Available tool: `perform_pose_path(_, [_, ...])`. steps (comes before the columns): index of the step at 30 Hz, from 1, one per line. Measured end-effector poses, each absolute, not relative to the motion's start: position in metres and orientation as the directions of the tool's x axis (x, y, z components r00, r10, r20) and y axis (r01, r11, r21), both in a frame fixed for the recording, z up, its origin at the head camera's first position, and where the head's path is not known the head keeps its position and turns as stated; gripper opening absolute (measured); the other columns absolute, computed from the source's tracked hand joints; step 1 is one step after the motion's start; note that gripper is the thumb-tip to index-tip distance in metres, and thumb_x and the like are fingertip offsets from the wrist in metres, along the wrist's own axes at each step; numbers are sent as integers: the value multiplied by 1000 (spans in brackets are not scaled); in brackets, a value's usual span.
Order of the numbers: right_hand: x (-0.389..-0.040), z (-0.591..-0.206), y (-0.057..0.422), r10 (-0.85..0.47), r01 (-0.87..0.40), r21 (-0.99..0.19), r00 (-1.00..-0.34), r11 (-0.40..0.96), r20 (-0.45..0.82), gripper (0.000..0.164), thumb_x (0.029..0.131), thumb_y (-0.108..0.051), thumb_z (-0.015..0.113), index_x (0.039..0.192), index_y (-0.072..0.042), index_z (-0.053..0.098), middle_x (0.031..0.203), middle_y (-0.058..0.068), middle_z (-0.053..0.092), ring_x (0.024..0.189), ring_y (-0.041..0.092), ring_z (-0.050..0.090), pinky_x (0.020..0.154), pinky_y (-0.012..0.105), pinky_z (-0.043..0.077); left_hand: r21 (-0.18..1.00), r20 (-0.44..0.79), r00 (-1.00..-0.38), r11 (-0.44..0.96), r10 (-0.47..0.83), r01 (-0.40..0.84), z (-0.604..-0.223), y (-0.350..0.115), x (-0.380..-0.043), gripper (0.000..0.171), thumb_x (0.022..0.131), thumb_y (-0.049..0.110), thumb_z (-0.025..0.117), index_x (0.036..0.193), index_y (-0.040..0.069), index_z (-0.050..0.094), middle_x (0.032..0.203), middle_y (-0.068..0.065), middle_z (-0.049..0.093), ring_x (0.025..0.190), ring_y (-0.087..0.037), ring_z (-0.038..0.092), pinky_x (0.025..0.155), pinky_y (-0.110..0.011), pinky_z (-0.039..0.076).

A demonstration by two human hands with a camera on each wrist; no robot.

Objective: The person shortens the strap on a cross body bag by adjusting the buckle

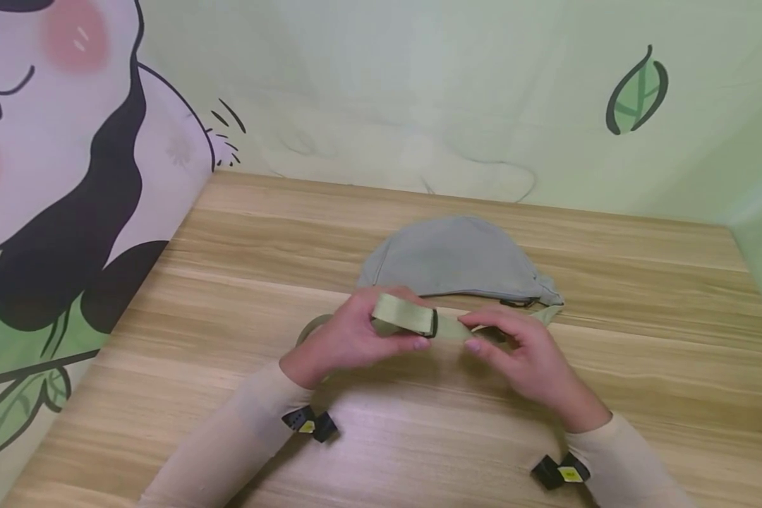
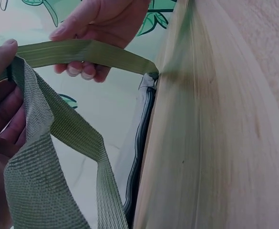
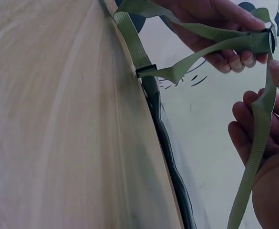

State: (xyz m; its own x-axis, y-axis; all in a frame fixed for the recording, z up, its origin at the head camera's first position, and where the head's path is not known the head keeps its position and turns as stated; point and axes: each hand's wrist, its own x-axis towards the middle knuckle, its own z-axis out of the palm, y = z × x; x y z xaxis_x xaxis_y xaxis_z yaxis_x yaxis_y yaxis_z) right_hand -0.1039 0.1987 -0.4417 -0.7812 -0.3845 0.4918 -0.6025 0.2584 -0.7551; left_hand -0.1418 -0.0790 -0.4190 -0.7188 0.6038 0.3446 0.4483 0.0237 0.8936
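A grey waist bag [image 1: 451,257] lies on the wooden table, its zipped edge toward me. Its green webbing strap [image 1: 406,314] is raised in front of the bag. My left hand [image 1: 339,335] holds the looped strap beside a black slide buckle [image 1: 434,323], thumb below it in the head view. Just right of that buckle, my right hand [image 1: 533,353] pinches the single strap between thumb and forefinger. Another black buckle [image 3: 146,70] sits on the strap close to the bag's end in the right wrist view.
The wooden table [image 1: 641,296] runs back to a pale green wall covering [image 1: 387,92] printed with leaves and a panda. At the left the panda print [image 1: 89,176] borders the table. Each sleeve carries a small black wrist device [image 1: 311,423].
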Motion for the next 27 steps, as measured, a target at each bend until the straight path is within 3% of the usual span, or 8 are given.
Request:
perform_pose_path(7, [-98, -435, 193, -334, -586, -765, -800, 265, 498, 39, 84, 14, 82, 119, -2, 77, 114, 14, 77, 110, 3, 68, 96, 14, 54, 835, 417, -660, 23, 625, 550, -420, -73, -144, 29, 84, 0, 91, 109, 4, 77, 102, -9, 79, 94, -13, 72, 92, -32, 61])
perform_pose_path(12, [-95, -430, 187, -313, -611, -739, -788, 284, 531, 37, 84, 10, 85, 118, 0, 77, 112, 15, 77, 108, 4, 69, 97, 15, 54, 826, 402, -652, 54, 643, 562, -422, -71, -144, 29, 85, 2, 91, 111, 5, 76, 105, -8, 80, 98, -13, 73, 96, -32, 61])
perform_pose_path(17, [-95, -426, 182, -313, -640, -712, -765, 287, 562, 30, 94, -15, 85, 118, 1, 77, 112, 16, 78, 110, 5, 69, 100, 15, 54, 803, 381, -659, 121, 649, 584, -420, -69, -143, 30, 85, 8, 92, 111, 7, 77, 105, -5, 80, 99, -10, 73, 97, -29, 61])
perform_pose_path(21, [-97, -426, 178, -318, -697, -662, -716, 276, 621, 44, 100, -39, 74, 118, 1, 77, 111, 17, 78, 110, 8, 70, 101, 14, 53, 782, 377, -635, 136, 675, 609, -422, -68, -144, 31, 86, 10, 92, 114, 8, 78, 109, -4, 81, 103, -11, 74, 99, -28, 60])
perform_pose_path(27, [-97, -426, 179, -354, -712, -645, -700, 278, 620, 45, 97, -37, 78, 120, 2, 78, 111, 16, 79, 109, 11, 73, 101, 14, 54, 758, 314, -616, 200, 723, 621, -422, -66, -146, 38, 88, 11, 90, 123, 5, 75, 120, -8, 81, 113, -19, 76, 102, -27, 60])
